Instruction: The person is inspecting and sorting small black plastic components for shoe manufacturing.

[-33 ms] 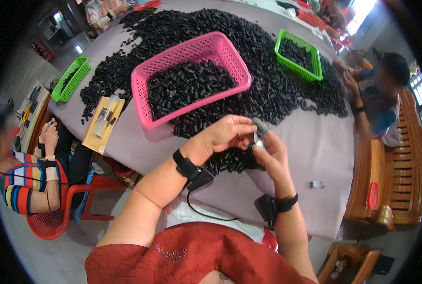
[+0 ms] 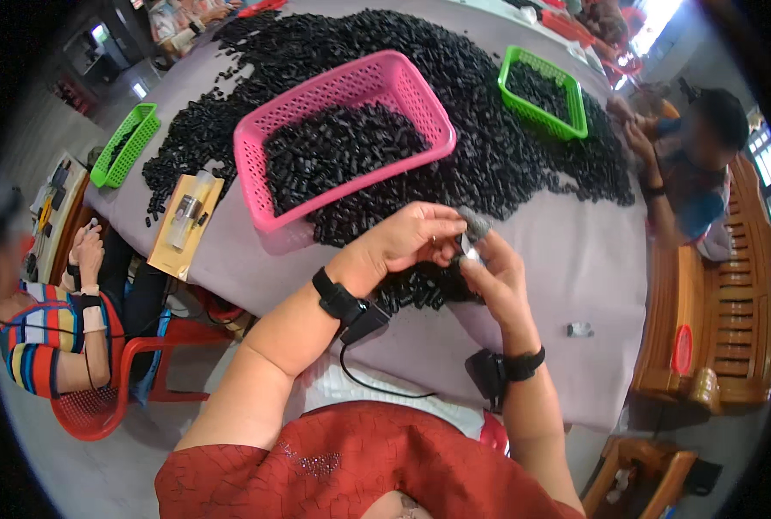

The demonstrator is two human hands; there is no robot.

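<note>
My left hand [image 2: 413, 237] and my right hand [image 2: 505, 275] meet above the near edge of a heap of small black pieces [image 2: 498, 169]. My right thumb and fingers are closed on a small shiny silvery piece [image 2: 468, 247]. At its upper end, a grey, rough-looking lump [image 2: 474, 225] shows between the two hands. The left fingers are pinched together against these; what exactly they grip is hidden. Below the hands lies a smaller pile of black pieces [image 2: 422, 289].
A pink basket [image 2: 441, 147] of black pieces stands on the heap. Two green baskets [image 2: 579, 130] [image 2: 134, 156] sit farther out. A clear tube [image 2: 190, 212] lies on a yellow-brown pad [image 2: 169, 253]; a small clear-grey piece [image 2: 580, 329] is at right. People sit on both sides.
The whole view has shifted slightly, with the table things a little higher in the picture. Both hands keep nearly the same pose around the silvery piece.
</note>
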